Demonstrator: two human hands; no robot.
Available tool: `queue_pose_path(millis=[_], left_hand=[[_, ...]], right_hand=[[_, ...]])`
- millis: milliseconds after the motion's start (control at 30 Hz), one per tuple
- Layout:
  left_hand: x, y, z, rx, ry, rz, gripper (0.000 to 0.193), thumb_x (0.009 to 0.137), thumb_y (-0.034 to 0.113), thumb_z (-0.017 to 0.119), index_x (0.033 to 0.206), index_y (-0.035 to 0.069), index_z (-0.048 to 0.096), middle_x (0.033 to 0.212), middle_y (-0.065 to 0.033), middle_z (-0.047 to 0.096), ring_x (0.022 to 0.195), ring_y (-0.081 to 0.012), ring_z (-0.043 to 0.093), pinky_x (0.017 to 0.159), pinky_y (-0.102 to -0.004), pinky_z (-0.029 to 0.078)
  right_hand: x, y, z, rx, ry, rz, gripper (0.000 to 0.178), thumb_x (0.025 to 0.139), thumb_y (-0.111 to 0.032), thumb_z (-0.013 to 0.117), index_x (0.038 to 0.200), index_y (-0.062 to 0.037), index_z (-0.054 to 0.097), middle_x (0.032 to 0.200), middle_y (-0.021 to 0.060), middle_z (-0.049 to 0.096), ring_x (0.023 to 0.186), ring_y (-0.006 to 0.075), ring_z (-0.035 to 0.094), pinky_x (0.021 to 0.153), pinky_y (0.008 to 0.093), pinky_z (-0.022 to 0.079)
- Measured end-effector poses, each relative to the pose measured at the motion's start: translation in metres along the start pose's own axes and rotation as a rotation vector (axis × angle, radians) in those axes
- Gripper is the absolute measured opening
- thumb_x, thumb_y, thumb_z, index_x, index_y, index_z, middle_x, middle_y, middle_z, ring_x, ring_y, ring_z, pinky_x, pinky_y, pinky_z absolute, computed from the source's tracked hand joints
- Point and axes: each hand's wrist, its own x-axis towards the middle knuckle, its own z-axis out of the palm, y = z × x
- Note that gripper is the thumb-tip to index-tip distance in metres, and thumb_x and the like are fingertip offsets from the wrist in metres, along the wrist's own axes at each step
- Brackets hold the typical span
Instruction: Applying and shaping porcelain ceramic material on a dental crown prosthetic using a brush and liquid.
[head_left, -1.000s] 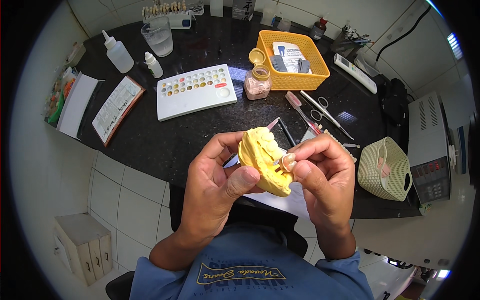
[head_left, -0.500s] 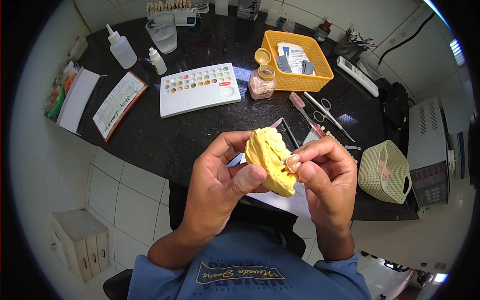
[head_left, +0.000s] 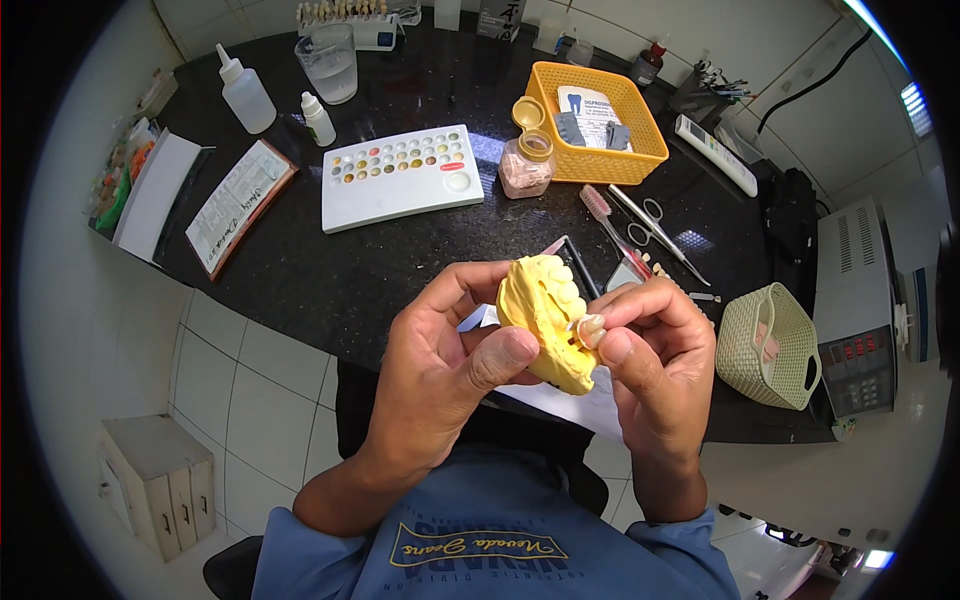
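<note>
My left hand point(head_left: 450, 350) grips a yellow plaster dental model point(head_left: 535, 310), thumb across its near side and fingers behind it. A row of moulded teeth runs along the model's upper right edge, with a gap lower down. Pinched between thumb and forefinger of my right hand point(head_left: 655, 350) is a small tooth-coloured dental bridge point(head_left: 591, 330), held right at that gap. Whether the bridge touches the model I cannot tell. Both hands are raised above the near edge of the dark worktop point(head_left: 290, 290).
A white palette point(head_left: 400, 205) lies beyond my hands, near a pink powder jar point(head_left: 526, 165) and a yellow basket point(head_left: 640, 172). Scissors point(head_left: 640, 235), a pink brush point(head_left: 595, 203) and a pale green basket point(head_left: 765, 350) are to the right. Bottles and a glass point(head_left: 328, 70) stand at the far left.
The model has shifted very slightly to the right in my left hand. The bridge has turned a little in my right fingers, staying beside the gap.
</note>
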Motion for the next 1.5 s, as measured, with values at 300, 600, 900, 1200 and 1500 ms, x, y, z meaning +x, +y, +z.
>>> queue_pose_path(millis=[300, 600, 900, 1200, 1500], left_hand=[[0.0016, -0.0011, -0.0008, 0.033, 0.001, 0.016, 0.073, 0.076, 0.041, 0.074, 0.122, -0.003, 0.04, 0.108, -0.0143, 0.057, 0.099, -0.0202, 0.062, 0.083, -0.0334, 0.055], [0.0007, 0.0031, 0.0023, 0.069, 0.016, 0.043, 0.077, 0.073, 0.042, 0.076, 0.122, -0.005, 0.042, 0.108, -0.0146, 0.057, 0.099, -0.0201, 0.062, 0.083, -0.0329, 0.055], [0.0012, 0.0007, -0.0013, 0.003, -0.023, 0.093, 0.059, 0.079, 0.02, 0.074, 0.124, -0.006, 0.046, 0.114, -0.0164, 0.054, 0.097, -0.0194, 0.062, 0.079, -0.0269, 0.055], [0.0006, 0.0021, 0.0008, 0.055, 0.006, 0.115, 0.065, 0.077, 0.024, 0.075, 0.125, -0.006, 0.044, 0.113, -0.016, 0.054, 0.1, -0.0199, 0.06, 0.084, -0.0294, 0.053], [0.0024, -0.0032, -0.001, 0.048, 0.037, 0.17, 0.057, 0.076, 0.013, 0.077, 0.12, -0.007, 0.048, 0.115, -0.0162, 0.054, 0.099, -0.0177, 0.06, 0.084, -0.0266, 0.052]], right_hand=[[-0.0008, 0.0003, -0.0034, -0.045, 0.011, -0.002, 0.011, 0.083, 0.002, 0.062, 0.093, 0.0051, 0.057, 0.094, 0.0162, 0.065, 0.088, 0.0174, 0.064, 0.081, 0.0284, 0.051], [-0.0007, -0.0022, -0.0008, -0.057, 0.001, -0.02, 0.01, 0.083, 0.003, 0.062, 0.092, 0.0049, 0.058, 0.091, 0.0158, 0.065, 0.087, 0.0166, 0.064, 0.08, 0.0285, 0.051], [-0.0005, -0.0027, -0.0007, -0.093, -0.022, -0.041, 0.01, 0.083, 0.003, 0.062, 0.092, 0.0049, 0.059, 0.092, 0.0153, 0.065, 0.086, 0.0158, 0.063, 0.08, 0.0278, 0.05], [-0.0022, -0.0027, 0.0001, -0.161, 0.009, -0.063, 0.014, 0.083, 0.001, 0.062, 0.095, 0.006, 0.059, 0.094, 0.0156, 0.064, 0.089, 0.0166, 0.062, 0.081, 0.0283, 0.05], [-0.0003, -0.004, 0.0015, -0.242, 0.026, -0.093, 0.016, 0.08, 0.002, 0.066, 0.094, 0.0052, 0.06, 0.092, 0.0137, 0.063, 0.089, 0.0166, 0.063, 0.082, 0.0289, 0.05]])
